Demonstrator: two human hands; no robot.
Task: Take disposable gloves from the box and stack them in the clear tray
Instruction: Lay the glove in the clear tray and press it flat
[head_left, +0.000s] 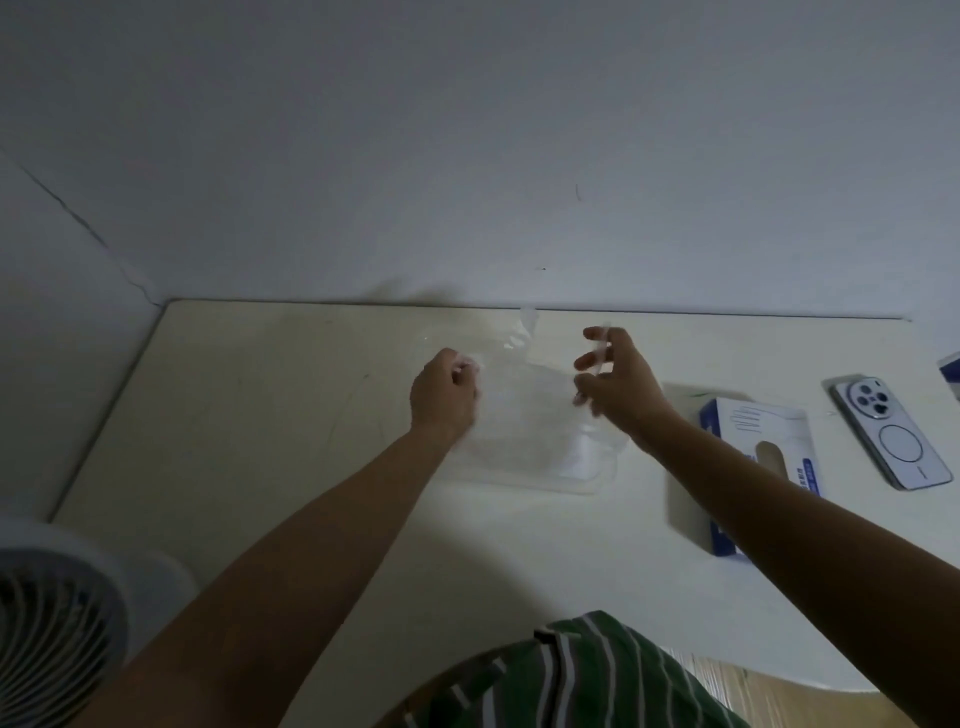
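Glove (522, 371) between fisted left hand (442, 396), splayed right hand (619, 382)

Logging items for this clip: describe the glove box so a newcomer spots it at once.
Start at the pale table against the wall. Right of the clear tray lies the glove box, partly behind the right forearm. Unlike the flat phone beside it, it is a white-and-blue carton with an oval opening.

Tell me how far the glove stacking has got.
Done: a pale layer, probably stacked gloves, already lies in the tray. In hand: the left hand and right hand pinch a clear glove spread above it. Left: lay it down, then pull more from the box.
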